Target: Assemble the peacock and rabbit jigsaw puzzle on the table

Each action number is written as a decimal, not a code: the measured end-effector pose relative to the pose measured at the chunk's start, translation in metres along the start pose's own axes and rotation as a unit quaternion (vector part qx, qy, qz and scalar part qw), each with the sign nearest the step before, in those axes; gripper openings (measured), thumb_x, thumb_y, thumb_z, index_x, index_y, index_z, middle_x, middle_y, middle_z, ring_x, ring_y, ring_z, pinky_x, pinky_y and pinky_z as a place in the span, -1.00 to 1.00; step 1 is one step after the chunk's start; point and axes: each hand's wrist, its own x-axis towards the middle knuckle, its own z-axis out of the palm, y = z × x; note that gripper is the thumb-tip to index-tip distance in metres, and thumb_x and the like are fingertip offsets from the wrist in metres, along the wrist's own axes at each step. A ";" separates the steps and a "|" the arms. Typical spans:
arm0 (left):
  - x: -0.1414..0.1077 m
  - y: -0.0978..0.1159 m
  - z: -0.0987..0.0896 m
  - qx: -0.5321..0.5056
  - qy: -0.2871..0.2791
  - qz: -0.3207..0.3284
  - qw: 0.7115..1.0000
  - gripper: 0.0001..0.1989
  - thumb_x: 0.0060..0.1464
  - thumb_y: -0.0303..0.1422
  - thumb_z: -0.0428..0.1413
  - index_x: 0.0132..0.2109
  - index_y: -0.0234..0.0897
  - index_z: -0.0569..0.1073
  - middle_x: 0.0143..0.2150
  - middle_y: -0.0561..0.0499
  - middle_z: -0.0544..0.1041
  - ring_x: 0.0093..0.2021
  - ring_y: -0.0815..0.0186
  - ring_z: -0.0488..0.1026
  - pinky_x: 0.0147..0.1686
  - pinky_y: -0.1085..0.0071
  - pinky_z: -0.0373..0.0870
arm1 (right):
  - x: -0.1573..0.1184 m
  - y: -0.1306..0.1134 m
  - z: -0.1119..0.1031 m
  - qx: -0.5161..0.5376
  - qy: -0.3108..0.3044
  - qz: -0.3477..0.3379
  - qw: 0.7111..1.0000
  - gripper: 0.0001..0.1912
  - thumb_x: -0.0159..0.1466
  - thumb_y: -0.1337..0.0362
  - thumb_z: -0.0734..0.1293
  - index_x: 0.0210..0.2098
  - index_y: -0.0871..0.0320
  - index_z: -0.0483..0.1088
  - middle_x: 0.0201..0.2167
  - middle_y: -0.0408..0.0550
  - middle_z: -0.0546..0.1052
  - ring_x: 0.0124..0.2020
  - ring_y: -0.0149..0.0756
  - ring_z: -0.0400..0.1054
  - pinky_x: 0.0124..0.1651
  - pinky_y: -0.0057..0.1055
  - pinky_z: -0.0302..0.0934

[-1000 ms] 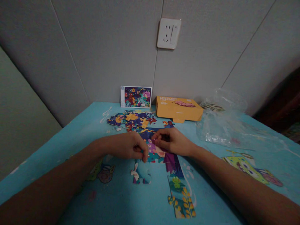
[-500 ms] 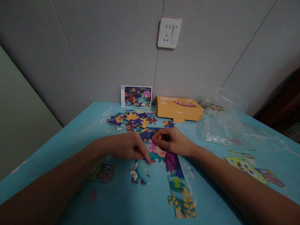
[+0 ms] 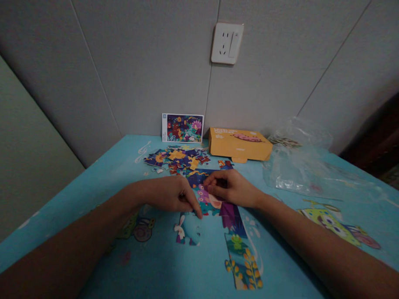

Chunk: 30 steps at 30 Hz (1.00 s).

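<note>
Our left hand (image 3: 170, 194) loosely curled, one fingertip on the jigsaw (image 3: 209, 206), our right hand (image 3: 232, 187) half-closed over it, any grip unclear, loose pieces (image 3: 176, 159) beyond, orange box (image 3: 240, 144), print too small to read

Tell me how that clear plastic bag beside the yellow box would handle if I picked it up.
The clear plastic bag looks thin and floppy, lying in loose crumpled folds. It is probably very light for its size, and its glossy film may slide over the blue table top.
</note>
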 end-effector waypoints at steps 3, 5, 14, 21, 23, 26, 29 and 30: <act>0.000 0.001 0.000 -0.010 -0.002 -0.008 1.000 -0.71 0.06 -0.47 0.08 -0.12 -0.24 0.63 -0.64 0.14 0.29 -0.61 0.50 0.10 -0.61 0.57 0.01 | 0.000 0.000 0.000 0.000 0.000 0.001 1.000 -0.77 0.22 0.21 0.30 -0.24 0.26 0.47 -0.56 -0.18 0.38 -0.56 -0.48 0.19 -0.49 -0.52 0.06; 0.000 0.001 -0.001 -0.015 -0.001 -0.014 1.000 -0.71 0.06 -0.47 0.08 -0.12 -0.25 0.63 -0.64 0.14 0.27 -0.61 0.50 0.09 -0.61 0.58 0.01 | 0.000 0.000 0.000 0.000 0.001 -0.002 1.000 -0.76 0.22 0.21 0.30 -0.24 0.26 0.47 -0.55 -0.18 0.39 -0.56 -0.48 0.19 -0.48 -0.52 0.06; -0.001 0.001 -0.004 -0.019 0.039 -0.025 0.999 -0.74 0.04 -0.44 0.12 -0.11 -0.26 0.61 -0.64 0.19 0.15 -0.62 0.51 0.08 -0.60 0.56 0.01 | -0.001 -0.003 -0.001 -0.009 0.001 -0.005 1.000 -0.77 0.21 0.22 0.30 -0.25 0.26 0.47 -0.56 -0.17 0.39 -0.56 -0.47 0.18 -0.49 -0.52 0.06; -0.003 0.002 -0.011 0.003 0.063 -0.049 0.997 -0.87 0.00 -0.40 0.17 -0.27 -0.32 0.57 -0.62 0.19 0.17 -0.61 0.51 0.15 -0.57 0.57 0.04 | -0.004 -0.007 0.000 -0.047 0.009 -0.014 0.999 -0.83 0.20 0.25 0.30 -0.35 0.23 0.47 -0.57 -0.16 0.42 -0.57 -0.47 0.22 -0.48 -0.51 0.07; -0.001 0.001 -0.008 -0.009 0.039 -0.047 0.998 -0.88 -0.01 -0.40 0.18 -0.28 -0.31 0.57 -0.63 0.19 0.19 -0.61 0.51 0.16 -0.57 0.56 0.05 | -0.007 -0.015 0.002 -0.068 -0.002 -0.025 0.997 -0.85 0.20 0.26 0.30 -0.39 0.21 0.46 -0.61 -0.18 0.41 -0.59 -0.48 0.21 -0.48 -0.51 0.05; 0.000 0.000 -0.005 -0.024 0.019 -0.050 0.998 -0.90 -0.02 -0.40 0.19 -0.30 -0.31 0.57 -0.63 0.20 0.19 -0.61 0.51 0.17 -0.58 0.56 0.06 | -0.014 -0.032 0.009 -0.119 -0.010 -0.058 0.991 -0.87 0.16 0.24 0.35 -0.41 0.19 0.46 -0.63 -0.21 0.37 -0.61 -0.50 0.16 -0.49 -0.50 0.00; 0.002 -0.002 -0.003 -0.036 0.017 -0.060 0.997 -0.92 -0.03 -0.39 0.21 -0.35 -0.31 0.53 -0.63 0.21 0.18 -0.61 0.51 0.14 -0.59 0.56 0.05 | -0.020 -0.050 0.018 -0.185 -0.028 -0.055 0.981 -0.73 0.10 0.08 0.43 -0.33 0.15 0.49 -0.59 -0.19 0.40 -0.58 -0.47 0.16 -0.49 -0.46 -0.08; 0.002 -0.002 -0.003 -0.041 0.015 -0.062 0.997 -0.92 -0.03 -0.38 0.21 -0.34 -0.31 0.52 -0.62 0.21 0.18 -0.60 0.51 0.14 -0.59 0.56 0.04 | -0.021 -0.054 0.020 -0.200 -0.034 -0.059 0.977 -0.65 0.05 0.02 0.45 -0.28 0.13 0.49 -0.56 -0.18 0.42 -0.57 -0.45 0.18 -0.49 -0.46 -0.10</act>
